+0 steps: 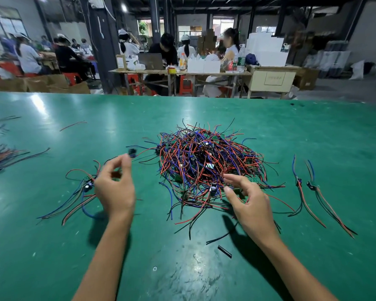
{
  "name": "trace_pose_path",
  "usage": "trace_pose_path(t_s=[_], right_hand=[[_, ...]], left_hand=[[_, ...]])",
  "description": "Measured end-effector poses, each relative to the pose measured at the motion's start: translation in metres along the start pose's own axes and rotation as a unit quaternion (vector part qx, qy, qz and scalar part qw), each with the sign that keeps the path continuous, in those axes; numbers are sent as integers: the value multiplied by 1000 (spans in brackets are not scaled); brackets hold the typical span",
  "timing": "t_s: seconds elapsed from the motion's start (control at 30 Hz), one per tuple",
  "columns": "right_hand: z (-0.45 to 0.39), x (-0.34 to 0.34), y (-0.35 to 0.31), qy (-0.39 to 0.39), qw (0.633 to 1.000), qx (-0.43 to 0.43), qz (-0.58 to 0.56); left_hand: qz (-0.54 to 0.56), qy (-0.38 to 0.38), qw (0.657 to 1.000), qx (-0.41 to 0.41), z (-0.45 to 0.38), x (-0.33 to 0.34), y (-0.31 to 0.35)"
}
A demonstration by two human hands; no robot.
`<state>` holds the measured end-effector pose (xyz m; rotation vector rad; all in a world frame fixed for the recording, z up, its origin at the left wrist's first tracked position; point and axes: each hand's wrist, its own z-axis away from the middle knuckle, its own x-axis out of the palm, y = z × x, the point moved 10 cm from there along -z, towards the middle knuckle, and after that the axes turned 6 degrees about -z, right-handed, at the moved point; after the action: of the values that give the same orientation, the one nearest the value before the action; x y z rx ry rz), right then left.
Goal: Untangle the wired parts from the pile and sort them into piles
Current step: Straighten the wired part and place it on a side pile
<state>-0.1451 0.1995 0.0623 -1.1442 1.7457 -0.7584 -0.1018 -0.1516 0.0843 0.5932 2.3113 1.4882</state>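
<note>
Fingers (229, 178) of the right hand (251, 205), loosely spread and holding nothing, touch the near edge of the tangled pile (208, 161), which lies just ahead, nearer than the left hand (115, 187).

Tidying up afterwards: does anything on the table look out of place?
Yes. A short black tube piece lies by itself on the green table, apart from the tangled pile; a lone red wire lies far left.

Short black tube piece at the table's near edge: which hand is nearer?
Right. The right hand is just above the black tube piece; the left hand is far across, up-left.
</note>
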Motion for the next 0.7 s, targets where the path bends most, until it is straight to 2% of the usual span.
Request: trace_pose_path(t_s=[0.07,0.1,0.17,0.23,0.3,0.37,0.43,0.5,0.57,0.63,0.7], right_hand=[[-1,1,6,-12,994,6,104],[-2,3,9,-24,988,2,152],[-2,9,10,-44,972,-20,229],[0,12,8,-49,960,-38,273],[1,19,5,-66,947,-64,306],[3,34,6,-113,925,-90,352],[2,42,11,-138,914,-83,372],[-1,42,10,-134,913,-85,376],[0,43,0,-125,915,-115,366],[3,40,-7,-116,930,-138,322],[4,38,-6,-130,950,-133,252]], left_hand=[[-178,61,982,-22,-11,-27,-24],[-267,60,961,-42,-13,-34,-37],[-378,20,922,-84,-12,-34,-57],[-418,-20,904,-92,-7,-23,-62],[-411,-42,910,-32,0,-5,-44],[-364,-72,925,81,15,20,-15],[-304,-140,918,213,45,50,19],[-264,-240,881,311,85,77,42],[-247,-331,833,367,123,97,52],[-250,-385,791,404,148,108,52],[-259,-403,770,420,157,112,47]])
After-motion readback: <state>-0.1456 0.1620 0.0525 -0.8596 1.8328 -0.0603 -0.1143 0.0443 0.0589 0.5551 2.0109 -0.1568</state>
